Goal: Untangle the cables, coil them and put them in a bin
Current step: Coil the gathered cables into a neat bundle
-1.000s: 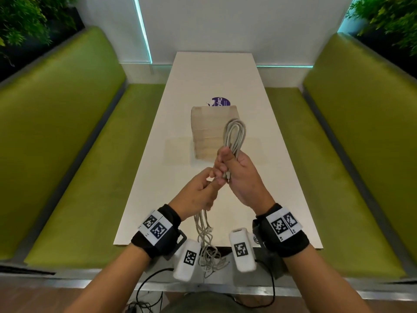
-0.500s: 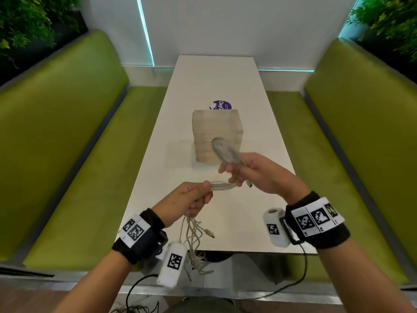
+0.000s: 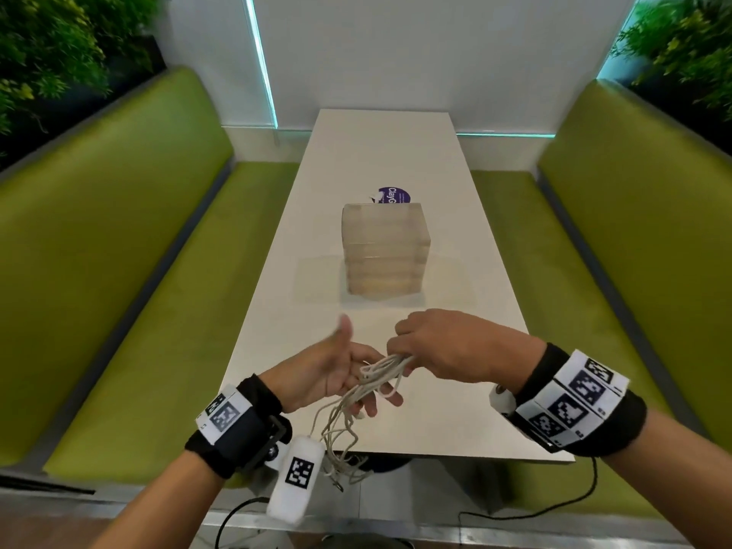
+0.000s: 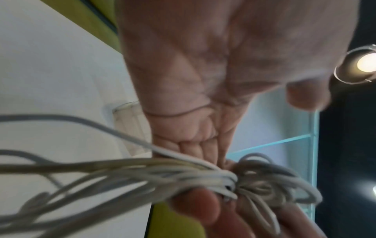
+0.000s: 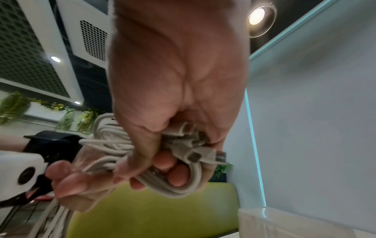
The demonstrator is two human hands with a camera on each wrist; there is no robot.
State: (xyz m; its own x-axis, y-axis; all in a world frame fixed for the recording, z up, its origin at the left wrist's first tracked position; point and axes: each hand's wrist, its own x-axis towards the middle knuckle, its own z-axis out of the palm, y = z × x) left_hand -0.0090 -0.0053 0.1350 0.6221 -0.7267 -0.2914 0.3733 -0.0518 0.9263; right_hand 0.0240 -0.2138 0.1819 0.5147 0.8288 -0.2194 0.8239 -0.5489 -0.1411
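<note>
right hand (image 3: 447, 346): fingers curled round a coiled bundle of white cables (image 5: 179, 170), plug ends sticking out of the fist
left hand (image 3: 336, 374): palm up, fingers straight, thumb raised, loose cable strands (image 3: 348, 422) lying across it, not clenched
cables: held over the near end of the counter (image 3: 396, 160), loose tail hanging past its near edge
bin (image 3: 384, 251): clear, on the counter, beyond both hands
sticker (image 3: 394, 195): purple, just behind the bin
benches (image 3: 130, 279): green, either side of the counter
</note>
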